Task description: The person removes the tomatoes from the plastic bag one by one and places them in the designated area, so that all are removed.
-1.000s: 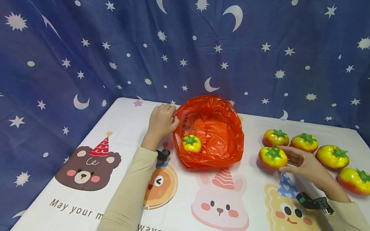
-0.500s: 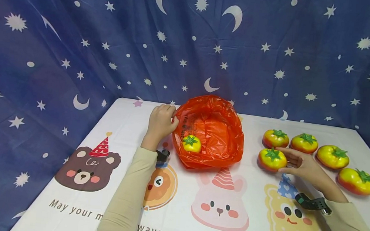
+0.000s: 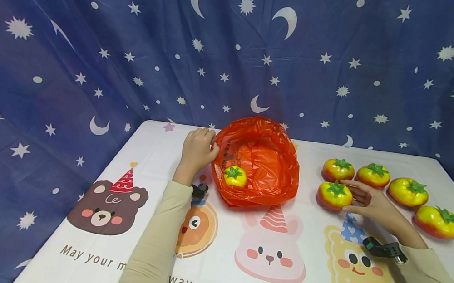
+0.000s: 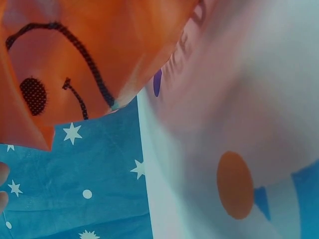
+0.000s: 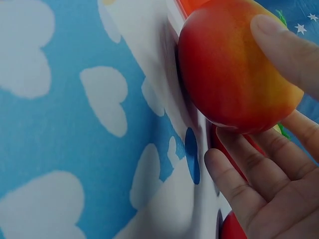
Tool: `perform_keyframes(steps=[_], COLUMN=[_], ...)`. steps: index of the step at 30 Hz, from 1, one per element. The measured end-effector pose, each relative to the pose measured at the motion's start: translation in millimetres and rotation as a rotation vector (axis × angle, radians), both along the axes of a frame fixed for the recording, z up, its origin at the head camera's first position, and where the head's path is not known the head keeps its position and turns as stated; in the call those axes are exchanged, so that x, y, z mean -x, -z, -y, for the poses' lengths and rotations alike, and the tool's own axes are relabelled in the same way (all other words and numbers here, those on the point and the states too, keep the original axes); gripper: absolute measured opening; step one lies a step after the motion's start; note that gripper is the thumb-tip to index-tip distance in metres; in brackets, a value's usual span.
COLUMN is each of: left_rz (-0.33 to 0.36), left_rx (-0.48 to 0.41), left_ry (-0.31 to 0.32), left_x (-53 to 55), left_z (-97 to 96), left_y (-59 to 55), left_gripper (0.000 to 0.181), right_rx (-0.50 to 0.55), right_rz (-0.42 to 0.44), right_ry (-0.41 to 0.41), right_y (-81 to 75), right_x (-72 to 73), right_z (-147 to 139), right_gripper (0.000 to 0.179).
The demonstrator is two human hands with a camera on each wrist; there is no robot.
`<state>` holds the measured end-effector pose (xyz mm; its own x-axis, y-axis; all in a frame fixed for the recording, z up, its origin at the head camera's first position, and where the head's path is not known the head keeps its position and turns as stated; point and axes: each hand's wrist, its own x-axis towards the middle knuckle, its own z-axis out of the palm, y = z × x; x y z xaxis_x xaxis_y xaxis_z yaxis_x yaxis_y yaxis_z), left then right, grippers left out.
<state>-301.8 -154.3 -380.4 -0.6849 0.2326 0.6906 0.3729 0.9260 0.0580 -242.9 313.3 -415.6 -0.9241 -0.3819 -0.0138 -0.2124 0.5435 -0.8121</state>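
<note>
My left hand grips the left rim of a red plastic bag, which stands with its mouth spread wide. Inside the bag, at its near left, lies a yellow tomato with a green star-shaped top. The left wrist view shows the bag's side with dark print, and fingertips at the left edge. My right hand holds a glossy red-and-yellow tomato at its right side. Up close, the thumb lies on one side of this tomato and the fingers bend along the other.
Several more tomatoes sit behind and right of my right hand: one at the back left, another beside it, others farther right. The white tablecloth carries printed cartoon faces. A blue starry curtain hangs behind the table.
My right hand stays at the same tomato, with only slight shifts of hand and tomato. The left hand and the bag hold their place.
</note>
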Motion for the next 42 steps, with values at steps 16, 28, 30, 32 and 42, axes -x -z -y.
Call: perform_keyframes(steps=[16,28,30,32,42], left_rz=[0.008,0.012,0.011,0.012,0.006], left_rx=[0.007,0.006,0.007,0.007,0.006], left_ry=[-0.005,-0.004,-0.002,0.001,0.001], left_x=[0.0,1.0,1.4,1.7,-0.1], left_z=[-0.6,-1.1,-0.9,-0.9,-1.8], left_y=[0.7,1.6,1.9,2.0,0.3], left_gripper=[0.01,0.009,0.009,0.009,0.009], right_rx=[-0.136,-0.124,-0.124,-0.107,-0.046], right_rz=[0.005,-0.011,-0.008,-0.019,-0.067], right_ry=[0.045,0.044,0.045,0.04,0.014], right_y=[-0.8,-2.3,-5.3,-7.7,-24.9], right_x=[1.4,1.6,0.2,-1.5,-1.1], right_z=[-6.0,-12.6,-13.1,-14.1,-23.2], right_gripper=[0.07,0.068,0.067,0.066,0.061])
